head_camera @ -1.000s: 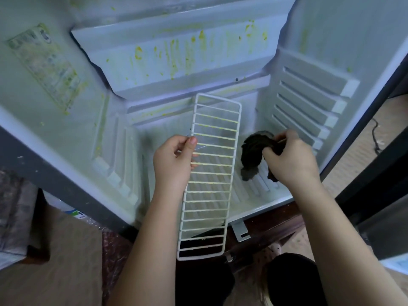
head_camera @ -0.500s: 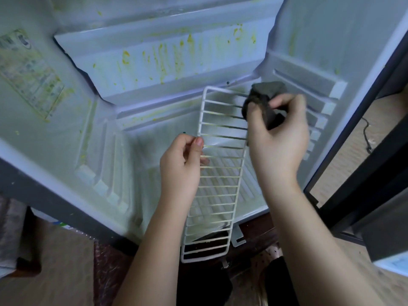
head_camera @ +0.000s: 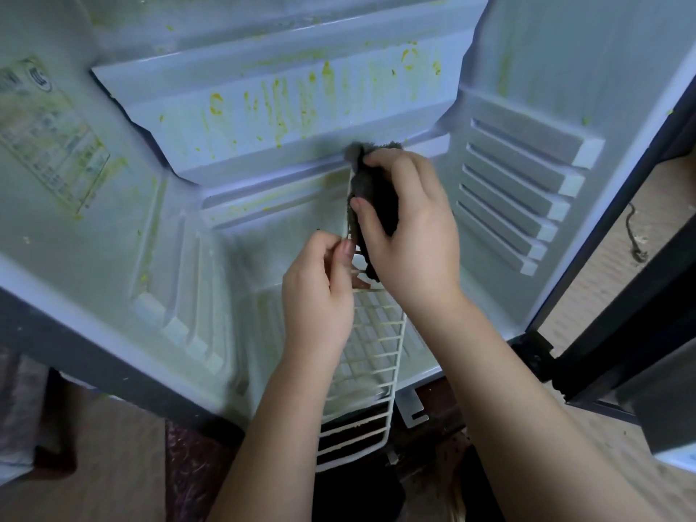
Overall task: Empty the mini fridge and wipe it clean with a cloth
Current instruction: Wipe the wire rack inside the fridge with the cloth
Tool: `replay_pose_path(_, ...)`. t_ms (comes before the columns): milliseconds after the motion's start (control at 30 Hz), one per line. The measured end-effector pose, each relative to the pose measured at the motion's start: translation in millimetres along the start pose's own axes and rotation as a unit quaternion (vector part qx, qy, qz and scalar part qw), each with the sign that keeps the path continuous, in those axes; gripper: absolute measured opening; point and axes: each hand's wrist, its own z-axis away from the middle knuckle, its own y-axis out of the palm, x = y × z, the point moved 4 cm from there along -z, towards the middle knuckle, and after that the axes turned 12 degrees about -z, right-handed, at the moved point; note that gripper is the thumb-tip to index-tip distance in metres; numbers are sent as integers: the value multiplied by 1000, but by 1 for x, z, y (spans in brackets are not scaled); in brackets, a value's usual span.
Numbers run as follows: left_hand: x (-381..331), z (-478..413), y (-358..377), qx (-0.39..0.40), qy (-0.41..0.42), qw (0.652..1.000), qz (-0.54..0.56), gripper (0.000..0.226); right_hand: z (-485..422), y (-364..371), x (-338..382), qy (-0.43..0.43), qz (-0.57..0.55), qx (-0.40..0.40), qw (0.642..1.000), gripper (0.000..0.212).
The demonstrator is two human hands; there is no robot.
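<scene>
The open mini fridge (head_camera: 113, 280) has pale walls and nothing stored inside. Yellow-green stains streak its freezer flap (head_camera: 301, 103). A white wire shelf (head_camera: 371, 356) stands on end in the fridge's front opening. My left hand (head_camera: 320, 295) grips the shelf's left rail at mid-height. My right hand (head_camera: 405, 224) holds a dark cloth (head_camera: 373, 190) wrapped over the shelf's upper part, hiding the top of the shelf.
Ribbed shelf slots (head_camera: 527, 194) line the right wall and lower ones (head_camera: 177, 325) the left. A stained label (head_camera: 49, 137) is stuck on the left wall. The dark door edge (head_camera: 617, 295) stands at right, with a cord (head_camera: 636, 235) on the floor beyond.
My right hand carried the cloth up from the fridge floor to the shelf's top right corner, then across onto its upper left rail. My left hand kept its grip.
</scene>
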Motion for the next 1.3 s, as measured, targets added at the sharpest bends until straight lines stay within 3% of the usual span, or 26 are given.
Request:
replay_pose_path(300, -3, 6, -3, -2, 4, 1000, -10, 27, -1, -7, -7, 12, 14, -11, 1000, 14)
replay_pose_path(1300, -2, 6, -8, -18, 22, 999, -42, 22, 3, -30, -50, 135, 97, 58, 984, 15)
